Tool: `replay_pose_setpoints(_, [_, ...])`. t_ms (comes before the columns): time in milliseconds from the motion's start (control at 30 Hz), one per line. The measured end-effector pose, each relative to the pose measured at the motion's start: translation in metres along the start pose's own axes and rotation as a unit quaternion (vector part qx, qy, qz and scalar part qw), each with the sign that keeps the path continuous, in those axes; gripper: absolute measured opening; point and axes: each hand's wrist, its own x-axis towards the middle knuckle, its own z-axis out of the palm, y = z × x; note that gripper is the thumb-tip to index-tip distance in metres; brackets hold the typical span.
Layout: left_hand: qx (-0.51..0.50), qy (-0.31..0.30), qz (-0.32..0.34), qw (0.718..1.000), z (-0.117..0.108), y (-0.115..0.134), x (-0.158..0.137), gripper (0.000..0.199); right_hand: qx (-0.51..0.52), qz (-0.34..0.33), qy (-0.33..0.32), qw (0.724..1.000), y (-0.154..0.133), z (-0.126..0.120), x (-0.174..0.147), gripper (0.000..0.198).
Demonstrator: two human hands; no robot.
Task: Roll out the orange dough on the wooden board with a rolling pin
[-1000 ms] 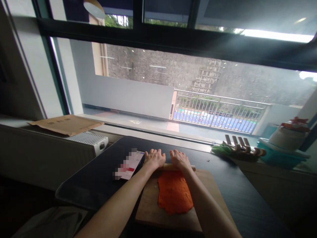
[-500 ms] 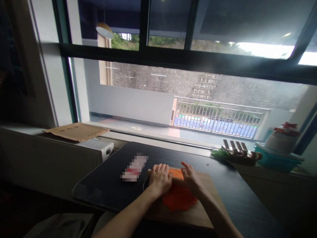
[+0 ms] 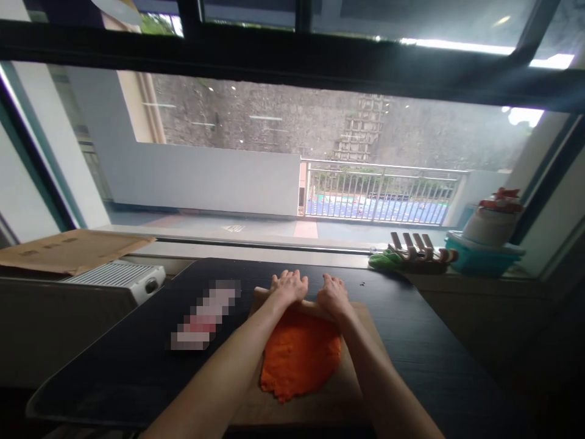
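A wooden rolling pin (image 3: 312,307) lies across the far part of an orange, dough-like sheet (image 3: 301,358). My left hand (image 3: 290,286) rests palm-down on the pin's left part, its fingers stretched forward over it. On the right part lies my right hand (image 3: 333,292), also palm-down with fingers extended and not wrapped round the wood. The sheet is flat and roundish, with a ragged near edge. Beneath it is a light brown board (image 3: 368,326). Both forearms cover parts of the board.
A blurred-out pinkish packet-like item (image 3: 205,317) lies on the dark table (image 3: 420,360), left of the board. A brown envelope (image 3: 68,250) sits by a white radiator (image 3: 132,280). Along the sill stand a teal tub (image 3: 484,256), a dark rack (image 3: 420,253) and green cloth (image 3: 385,260).
Both hands have pushed forward with the rolling pin, from the middle of the orange sheet to its far edge, uncovering more of it. The view has tilted down and shifted.
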Motion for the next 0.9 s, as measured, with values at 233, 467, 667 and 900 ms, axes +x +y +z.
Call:
replay_pose_setpoints(233, [0.022, 0.031, 0.031, 0.999, 0.005, -0.016, -0.056, 0.053, 0.001, -0.049, 0.029, 0.998, -0.013, -0.008, -0.057, 0.05])
replay_pose_setpoints(467, [0.03, 0.086, 0.062, 0.994, 0.004, -0.024, -0.096, 0.052, -0.022, -0.078, 0.069, 0.994, -0.013, -0.002, -0.084, 0.048])
replay_pose_setpoints(667, [0.013, 0.079, 0.044, 0.996, 0.008, -0.017, -0.063, 0.052, -0.021, -0.039, 0.055, 0.997, -0.013, -0.004, -0.055, 0.044])
replay_pose_setpoints(900, [-0.001, 0.068, 0.016, 0.998, 0.005, -0.005, -0.005, 0.051, -0.035, -0.027, 0.051, 0.998, -0.008, -0.004, 0.0, 0.045])
